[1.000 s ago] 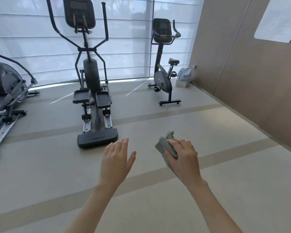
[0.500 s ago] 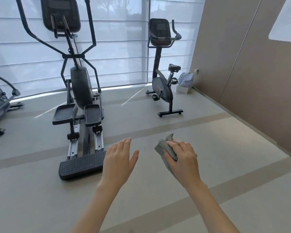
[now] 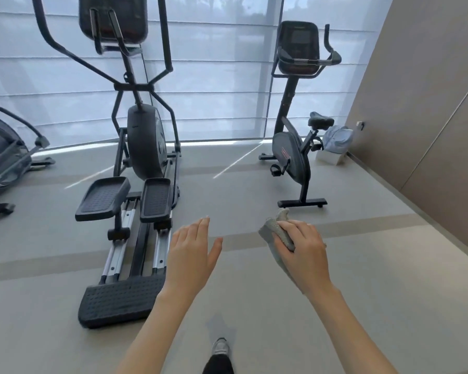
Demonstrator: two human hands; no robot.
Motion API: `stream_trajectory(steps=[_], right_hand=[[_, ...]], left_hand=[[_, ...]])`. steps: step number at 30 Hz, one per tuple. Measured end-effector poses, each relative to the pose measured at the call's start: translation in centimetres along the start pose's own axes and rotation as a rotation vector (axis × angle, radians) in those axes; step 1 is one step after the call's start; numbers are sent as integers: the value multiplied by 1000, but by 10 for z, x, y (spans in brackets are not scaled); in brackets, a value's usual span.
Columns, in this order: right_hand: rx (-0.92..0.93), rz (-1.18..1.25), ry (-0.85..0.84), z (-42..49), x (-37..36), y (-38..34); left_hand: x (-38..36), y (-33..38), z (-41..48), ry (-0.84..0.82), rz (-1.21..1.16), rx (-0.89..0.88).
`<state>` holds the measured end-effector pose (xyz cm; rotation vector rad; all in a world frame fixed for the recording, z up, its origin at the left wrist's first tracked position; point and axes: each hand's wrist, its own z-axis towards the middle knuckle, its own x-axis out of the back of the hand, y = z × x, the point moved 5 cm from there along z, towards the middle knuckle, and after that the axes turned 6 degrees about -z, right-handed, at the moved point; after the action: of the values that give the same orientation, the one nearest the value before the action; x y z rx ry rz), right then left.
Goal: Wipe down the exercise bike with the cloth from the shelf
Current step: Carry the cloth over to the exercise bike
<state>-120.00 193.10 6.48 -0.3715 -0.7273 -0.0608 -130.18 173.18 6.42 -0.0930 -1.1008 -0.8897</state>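
The black exercise bike (image 3: 295,155) stands upright at the back right by the window, with its console and handlebars up high and a saddle behind. My right hand (image 3: 304,253) is closed around a crumpled grey cloth (image 3: 274,233), held in the air over the floor, well short of the bike's rear foot bar. My left hand (image 3: 191,255) is held out flat beside it with fingers apart and nothing in it.
A black elliptical trainer (image 3: 143,147) stands to the left of the bike, its rear step near my left arm. Another machine (image 3: 3,157) sits at the far left. A blue bag (image 3: 338,139) rests on a white box in the corner. A brown wall (image 3: 430,103) runs along the right.
The view has moved forward: the bike and the elliptical are nearer and larger. Both hands keep the same pose, the right still holding the cloth.
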Motion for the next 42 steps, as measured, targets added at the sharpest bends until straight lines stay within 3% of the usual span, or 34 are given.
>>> stream_trajectory(steps=[13,31,42], right_hand=[[-49,-8,63,260,-190,103],[46,28,63,620,-467,265],[76,57,38,806,-658,327]], left_hand=[[-137,-69,316,-10,12,-46],[-342,-145,731,52,-20,-19],[-456,-244,944,42,-8,45]])
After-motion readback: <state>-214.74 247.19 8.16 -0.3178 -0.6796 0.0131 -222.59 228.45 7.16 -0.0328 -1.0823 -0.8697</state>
